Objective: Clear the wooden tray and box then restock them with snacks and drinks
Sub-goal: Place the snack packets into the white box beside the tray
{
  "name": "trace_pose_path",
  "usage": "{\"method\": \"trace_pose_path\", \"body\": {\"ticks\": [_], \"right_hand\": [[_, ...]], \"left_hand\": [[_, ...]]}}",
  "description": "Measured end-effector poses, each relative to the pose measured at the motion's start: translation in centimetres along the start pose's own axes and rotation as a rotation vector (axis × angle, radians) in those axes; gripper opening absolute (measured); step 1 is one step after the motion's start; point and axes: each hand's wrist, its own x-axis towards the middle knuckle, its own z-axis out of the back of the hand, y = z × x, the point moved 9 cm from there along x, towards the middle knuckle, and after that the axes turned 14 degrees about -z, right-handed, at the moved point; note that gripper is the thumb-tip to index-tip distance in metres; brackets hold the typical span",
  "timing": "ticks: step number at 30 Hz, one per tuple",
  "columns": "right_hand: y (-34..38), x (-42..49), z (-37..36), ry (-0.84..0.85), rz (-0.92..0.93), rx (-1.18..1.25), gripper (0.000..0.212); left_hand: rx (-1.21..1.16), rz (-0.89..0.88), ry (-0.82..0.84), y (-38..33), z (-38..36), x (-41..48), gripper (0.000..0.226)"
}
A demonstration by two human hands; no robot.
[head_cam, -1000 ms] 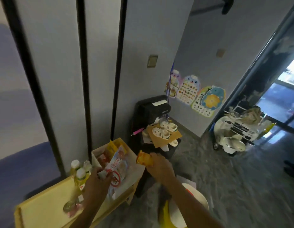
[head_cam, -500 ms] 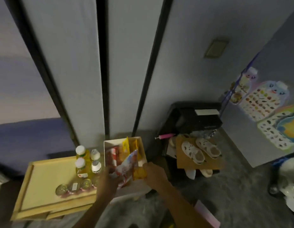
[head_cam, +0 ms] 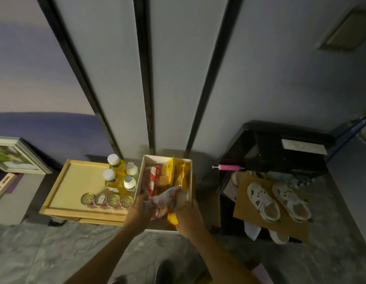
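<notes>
Both hands have come down to the near end of the white box [head_cam: 189, 177] since half a second ago, and the camera is now looking more steeply down on them. Left hand [head_cam: 139, 208] is gripping the white-and-red snack bag [head_cam: 163, 198], fingers closed round its left edge; the bag is lying tilted across the box's near end, its far tip reaching toward the packets beyond. Right hand [head_cam: 187, 215] is pressing against the bag's right side, closed on a small orange-yellow packet [head_cam: 172, 219] that is showing just under the thumb side. Beyond the hands, red-and-white wrappers [head_cam: 151, 177] and yellow packets [head_cam: 175, 173] are standing on edge inside the box. Left of the left hand, the wooden tray [head_cam: 75, 181] is sitting beside the box, touching it or nearly so. Four bottles with white caps [head_cam: 120, 177] are standing on the tray's right side, and four cans [head_cam: 107, 200] are lined up in a row just left of the left hand. Well right of the right hand, white sandals [head_cam: 278, 199] are resting on a sheet of cardboard [head_cam: 247, 210], with a pink tube [head_cam: 229, 167] beyond them.
</notes>
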Motion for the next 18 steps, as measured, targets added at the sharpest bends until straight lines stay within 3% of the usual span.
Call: {"method": "trace_pose_path", "body": {"ticks": [3,6,13,15,18], "right_hand": [[0.6,-1.2,-0.7,0.03,0.101,-0.137,0.037],[0.8,-1.3,0.5,0.067,0.133,-0.241,0.037],[3.8,-1.3,11.8,-0.006,0.187,0.022,0.023],[6.4,-1.4,16.2,-0.052,0.244,0.084,0.029],[12.7,-2.5,21.7,-0.091,0.336,0.127,0.063]], "left_hand": [[0.009,-0.011,0.044,-1.3,1.4,-1.9,0.069],[0.043,0.051,0.011,-1.0,3.7,-4.1,0.072],[0.239,-0.085,-0.149,-2.4,14.8,-7.2,0.083],[0.324,-0.132,-0.235,-4.0,19.3,-8.0,0.088],[0.442,-0.152,-0.357,-5.6,25.5,-10.5,0.094]]}}
